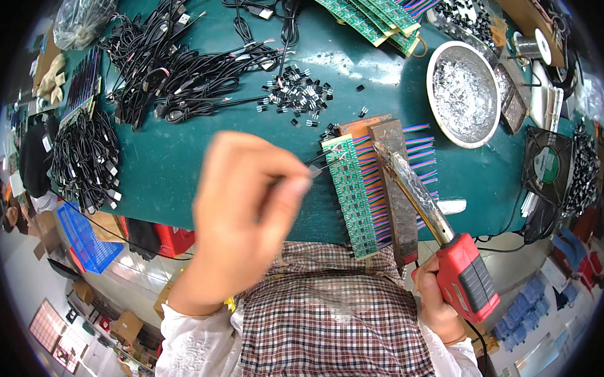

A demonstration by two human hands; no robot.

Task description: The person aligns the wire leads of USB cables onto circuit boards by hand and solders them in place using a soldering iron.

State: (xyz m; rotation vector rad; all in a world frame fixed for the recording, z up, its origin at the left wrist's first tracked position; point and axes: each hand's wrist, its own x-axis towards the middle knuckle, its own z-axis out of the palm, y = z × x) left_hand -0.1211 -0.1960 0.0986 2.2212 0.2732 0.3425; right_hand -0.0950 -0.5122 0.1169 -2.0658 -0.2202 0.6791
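Observation:
My left hand [248,200], smeared by motion, is closed in a pinch at the left edge of a green circuit board panel [355,203]. At its fingertips is a small dark component [314,170], its thin leads reaching toward the board; its exact kind is too blurred to tell. My right hand [438,299] is wrapped round the red and black handle of a soldering iron [468,277]. The iron's tip hovers over or touches the upper part of the panel; I cannot tell which. Coloured ribbon wires [419,156] run from the panel under a dark metal bar [401,192].
Small black components [299,92] lie heaped beyond the panel. Black cables [186,71] cover the far left. A white-rimmed bowl [430,93] of silvery scraps, a solder spool [533,47] and a fan [545,164] stand at right. More green boards [361,18] are stacked at the back.

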